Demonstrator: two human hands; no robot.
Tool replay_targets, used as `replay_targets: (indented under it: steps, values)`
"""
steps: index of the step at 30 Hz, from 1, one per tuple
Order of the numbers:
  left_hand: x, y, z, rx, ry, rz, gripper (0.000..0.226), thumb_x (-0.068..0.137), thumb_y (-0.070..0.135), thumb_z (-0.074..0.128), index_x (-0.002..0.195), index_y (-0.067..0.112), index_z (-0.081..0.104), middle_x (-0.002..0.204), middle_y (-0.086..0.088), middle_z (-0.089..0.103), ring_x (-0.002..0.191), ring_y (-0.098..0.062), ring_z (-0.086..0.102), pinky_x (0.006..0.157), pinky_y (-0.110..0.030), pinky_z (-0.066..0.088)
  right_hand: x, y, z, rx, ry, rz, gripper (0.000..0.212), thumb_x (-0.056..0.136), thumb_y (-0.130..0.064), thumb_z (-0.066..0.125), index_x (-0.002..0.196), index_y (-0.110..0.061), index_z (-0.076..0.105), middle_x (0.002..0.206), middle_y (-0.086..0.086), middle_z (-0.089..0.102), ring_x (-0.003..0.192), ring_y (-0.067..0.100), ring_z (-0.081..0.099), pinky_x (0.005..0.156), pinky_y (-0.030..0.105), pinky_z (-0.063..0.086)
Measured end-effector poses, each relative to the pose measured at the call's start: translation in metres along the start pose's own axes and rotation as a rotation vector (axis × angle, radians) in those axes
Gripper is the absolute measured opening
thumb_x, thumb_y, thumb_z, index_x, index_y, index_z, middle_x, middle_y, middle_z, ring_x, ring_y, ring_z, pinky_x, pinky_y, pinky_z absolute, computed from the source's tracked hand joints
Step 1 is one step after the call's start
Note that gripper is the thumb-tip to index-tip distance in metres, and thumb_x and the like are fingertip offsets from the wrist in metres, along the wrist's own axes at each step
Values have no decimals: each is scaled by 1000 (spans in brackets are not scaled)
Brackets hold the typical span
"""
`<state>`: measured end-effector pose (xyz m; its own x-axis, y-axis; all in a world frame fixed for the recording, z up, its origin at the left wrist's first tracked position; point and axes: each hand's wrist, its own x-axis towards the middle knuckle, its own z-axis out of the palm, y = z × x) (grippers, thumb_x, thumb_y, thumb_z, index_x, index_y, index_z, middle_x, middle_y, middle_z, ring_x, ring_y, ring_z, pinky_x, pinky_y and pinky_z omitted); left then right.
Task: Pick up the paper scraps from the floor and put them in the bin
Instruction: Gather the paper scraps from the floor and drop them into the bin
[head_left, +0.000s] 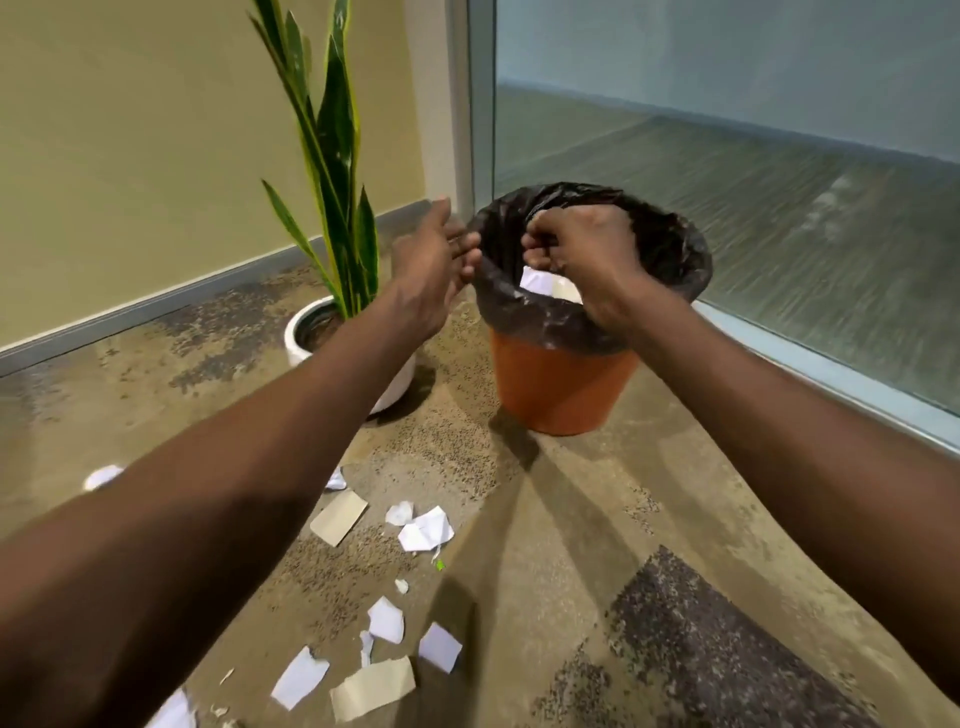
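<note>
Beige wall (130, 130), seemingly frosted glass (727, 130)

Both bare arms reach forward; the left hand (434, 260) is loosely spread — fingers relaxed. The right hand (576, 241) is curled, knuckles up.

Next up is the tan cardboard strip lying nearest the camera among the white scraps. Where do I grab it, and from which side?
Take the tan cardboard strip by its right end, the one that looks slightly raised off the floor. Come from the right and above, and pinch that edge between thumb and fingers. It lies nearly flat, so a raised edge is probably the only purchase. A white scrap sits close above that end; keep clear of it.
</note>
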<state>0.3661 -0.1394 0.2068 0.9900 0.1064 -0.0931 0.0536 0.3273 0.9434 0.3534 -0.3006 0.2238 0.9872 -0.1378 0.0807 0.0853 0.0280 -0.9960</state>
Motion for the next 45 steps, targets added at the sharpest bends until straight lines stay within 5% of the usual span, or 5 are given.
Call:
replay_targets:
  steps: [6, 11, 15, 36, 45]
  values:
    - [-81, -71, -117, 288, 187, 11, 33, 100, 39, 51, 87, 13, 67, 79, -4, 71, 61, -11, 65, 52, -24, 47, -100, 117, 54, -598, -467, -193, 23, 91, -21, 68, 109, -7, 72, 105, 9, 73, 95, 15, 67, 83, 32, 54]
    - [-171, -137, -243, 932, 216, 72, 32, 99, 38, 54, 75, 19, 65, 71, 9, 66, 67, -2, 58, 62, -33, 48, -160, 235, 23, -1084, -1056, -122, 126, 70, -85, 58, 158, -27, -9, 167, 0, -13, 153, 16, -8, 125, 40, 9]
    - [-227, -161, -317, 1161, 383, 34, 36, 95, 44, 58, 117, 16, 65, 117, -3, 67, 107, -19, 61, 88, -33, 46, -172, 280, 30, -1197, -982, -208, 129, 64, -98, 39, 155, -28, -20, 164, -1, -24, 152, 17, -18, 125, 41, 1]
    - [-264, -131, -552, 1291, 1096, -175, 54, 100, 26, 49, 136, -13, 39, 142, -35, 39, 138, -44, 29, 119, -46, 17, -122, 327, 234, -1172, -709, -409, 77, 87, -68, 47, 146, -18, 38, 161, 14, 24, 148, 34, 20, 119, 52, 20]
    - [-238, -134, -594, 1210, 1134, -106, 21, 97, 20, 47, 96, 0, 52, 94, -18, 57, 92, -37, 53, 85, -48, 43, -133, 324, 262, -971, -923, -555, 75, 92, -57, 54, 154, -21, 30, 164, 0, 22, 151, 19, 21, 118, 32, 18]
